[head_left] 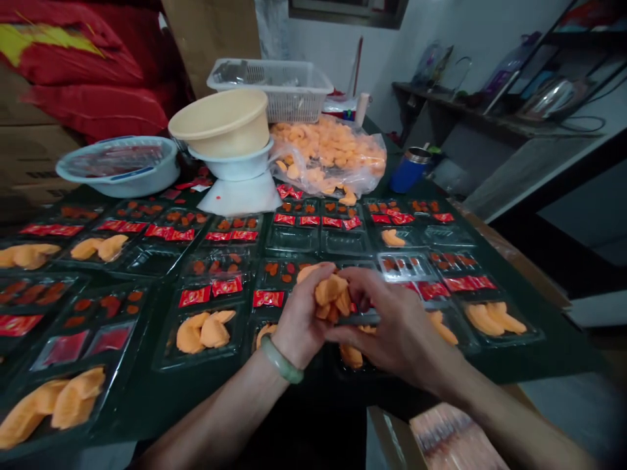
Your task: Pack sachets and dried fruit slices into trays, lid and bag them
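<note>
Both hands busy over the trays of orange crackers

The left hand (300,321), jade bangle (281,360) on its wrist, cups a bunch of orange crackers (331,292); the right hand (392,326) meets it, fingers at the bunch, above a clear tray (360,362). Around them lie trays with red sachets (268,298), and beyond stand a cream bowl (223,122) and a bag of crackers (330,153).

bowls (230,130) behind trays (206,329); basket (274,85) behind bowls.
</note>
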The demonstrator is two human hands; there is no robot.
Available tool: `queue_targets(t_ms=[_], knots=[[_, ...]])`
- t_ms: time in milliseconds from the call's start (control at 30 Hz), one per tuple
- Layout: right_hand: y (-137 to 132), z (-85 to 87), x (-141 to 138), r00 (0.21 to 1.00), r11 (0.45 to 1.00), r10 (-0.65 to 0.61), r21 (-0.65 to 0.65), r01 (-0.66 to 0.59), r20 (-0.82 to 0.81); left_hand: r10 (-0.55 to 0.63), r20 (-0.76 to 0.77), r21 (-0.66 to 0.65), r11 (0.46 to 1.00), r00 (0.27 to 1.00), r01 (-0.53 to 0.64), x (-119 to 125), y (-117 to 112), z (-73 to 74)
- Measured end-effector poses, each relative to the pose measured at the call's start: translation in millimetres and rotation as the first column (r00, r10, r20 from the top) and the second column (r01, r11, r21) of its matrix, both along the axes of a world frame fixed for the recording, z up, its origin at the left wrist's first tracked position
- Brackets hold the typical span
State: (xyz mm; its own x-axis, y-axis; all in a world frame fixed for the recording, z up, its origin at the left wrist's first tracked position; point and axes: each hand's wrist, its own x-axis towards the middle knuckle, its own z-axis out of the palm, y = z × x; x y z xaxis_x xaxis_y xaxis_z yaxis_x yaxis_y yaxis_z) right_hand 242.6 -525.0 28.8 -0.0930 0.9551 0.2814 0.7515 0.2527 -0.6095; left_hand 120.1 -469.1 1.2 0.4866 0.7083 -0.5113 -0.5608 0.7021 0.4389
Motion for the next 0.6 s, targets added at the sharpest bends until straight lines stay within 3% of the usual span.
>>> queue_targets(t_ms=[67,167,267,367,433,500,533,600], knots=[[-6,-5.8,-10,0.987,0.996,-0.065,0.074,0.055,0.146,0.022,0.008,0.004,1.0,1.0,-0.022,4,-3,-1.3],[-8,-12.7,-5,0.994,0.998,-0.013,0.062,0.006,0.112,-0.04,0.043,-0.026,0.999,0.998,0.041,6,-5,-2.2],[-12,-6.2,13,0.998,0.997,0.058,0.059,-0.059,0.011,-0.147,0.055,-0.088,0.985,0.988,0.151,6,-3,-2.1],[-6,4.1,50,0.988,0.988,-0.08,0.143,0.061,0.132,-0.203,0.026,-0.114,0.972,0.979,0.205,6,0,-2.2],[10,4.5,86,0.89,0.954,-0.266,0.236,0.186,0.372,-0.186,0.008,-0.08,0.979,0.983,0.186,5,1,-2.4],[34,-2.9,127,0.676,0.937,-0.35,0.249,0.245,0.649,-0.172,0.0,-0.03,0.985,0.985,0.171,5,1,-2.2],[47,-9.1,146,0.58,0.947,-0.313,0.199,0.253,0.752,-0.173,0.001,-0.01,0.985,0.985,0.173,4,1,-1.7],[72,-23.7,177,0.489,0.975,-0.126,0.017,0.221,0.863,-0.183,-0.004,0.01,0.983,0.983,0.183,4,1,-0.4]])
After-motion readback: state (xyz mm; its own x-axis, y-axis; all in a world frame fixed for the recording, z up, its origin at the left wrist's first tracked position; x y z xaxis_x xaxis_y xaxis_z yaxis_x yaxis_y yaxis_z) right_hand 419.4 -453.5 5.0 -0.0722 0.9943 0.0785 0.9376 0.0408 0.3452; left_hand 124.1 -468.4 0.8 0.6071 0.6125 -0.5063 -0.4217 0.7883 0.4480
